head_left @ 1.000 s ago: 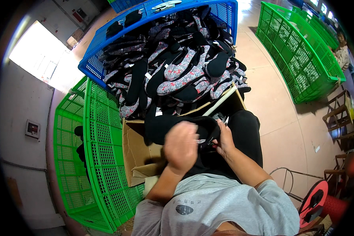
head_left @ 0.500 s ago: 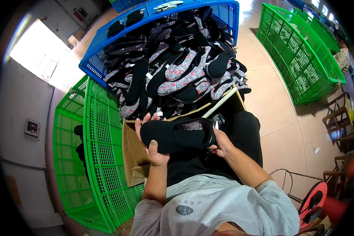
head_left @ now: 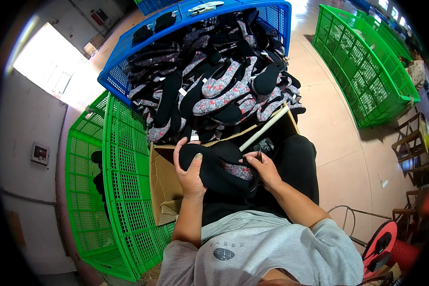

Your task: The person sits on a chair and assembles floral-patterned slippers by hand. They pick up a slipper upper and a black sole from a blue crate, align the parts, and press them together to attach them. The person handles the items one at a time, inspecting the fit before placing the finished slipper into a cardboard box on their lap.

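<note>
- Head view: the left hand (head_left: pixel 190 175) has its grip right round the black slipper (head_left: pixel 213 177), thumb laid over the dark fabric.
- Across at the right hand (head_left: pixel 266 170), the grip is narrow, working close at the slipper's opening; exactly what it pinches, I can't tell.
- Floral lining (head_left: pixel 238 170) shows; the slipper is between both hands, near the cardboard box (head_left: pixel 164 181).
- Beyond, patterned slippers (head_left: pixel 221 88) heap in a blue crate (head_left: pixel 112 78).

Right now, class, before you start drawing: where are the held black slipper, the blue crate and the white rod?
Black slipper (head_left: pixel 213 178): head view, on its dark outer side.
Blue crate (head_left: pixel 114 85): head view, on its left end wall.
White rod (head_left: pixel 264 129): head view, about midway along its length.
</note>
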`<state>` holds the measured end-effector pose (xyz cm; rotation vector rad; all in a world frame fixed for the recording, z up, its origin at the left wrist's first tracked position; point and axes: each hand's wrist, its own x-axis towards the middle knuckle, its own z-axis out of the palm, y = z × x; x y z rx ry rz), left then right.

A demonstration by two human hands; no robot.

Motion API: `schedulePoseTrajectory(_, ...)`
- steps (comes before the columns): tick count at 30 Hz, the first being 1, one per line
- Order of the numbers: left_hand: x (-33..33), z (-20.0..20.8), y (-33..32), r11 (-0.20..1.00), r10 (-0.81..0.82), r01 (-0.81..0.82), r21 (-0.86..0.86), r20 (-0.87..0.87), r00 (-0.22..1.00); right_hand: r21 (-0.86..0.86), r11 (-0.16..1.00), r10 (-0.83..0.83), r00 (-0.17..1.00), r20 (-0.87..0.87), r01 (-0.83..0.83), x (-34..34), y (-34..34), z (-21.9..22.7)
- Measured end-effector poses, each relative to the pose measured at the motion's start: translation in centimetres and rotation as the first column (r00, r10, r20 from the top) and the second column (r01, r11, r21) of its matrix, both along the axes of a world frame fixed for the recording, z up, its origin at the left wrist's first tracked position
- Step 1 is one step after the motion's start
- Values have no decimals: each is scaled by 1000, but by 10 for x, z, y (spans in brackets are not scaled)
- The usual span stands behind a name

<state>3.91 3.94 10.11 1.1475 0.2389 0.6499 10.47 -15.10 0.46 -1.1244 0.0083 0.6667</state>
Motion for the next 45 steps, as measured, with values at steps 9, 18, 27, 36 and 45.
schedulePoseTrajectory(9,5,-7,-9,986,-111,77,-148,-233,966,-170,972,223,878,423,-164,-5,-3,-6)
schedulePoseTrajectory(18,12,-20,-41,893,-367,287,-347,-192,910,-170,962,257,923,286,-215,-4,-3,-30)
schedulePoseTrajectory(27,15,-23,-54,902,-385,334,-274,-160,909,-71,943,330,942,56,-326,6,-6,-5)
schedulePoseTrajectory(36,14,-21,-61,909,-366,388,150,-153,918,88,996,31,999,19,-33,-13,1,2)
schedulePoseTrajectory(45,-4,-54,-78,809,-223,390,440,-384,896,219,971,-94,995,-33,99,-8,5,3)
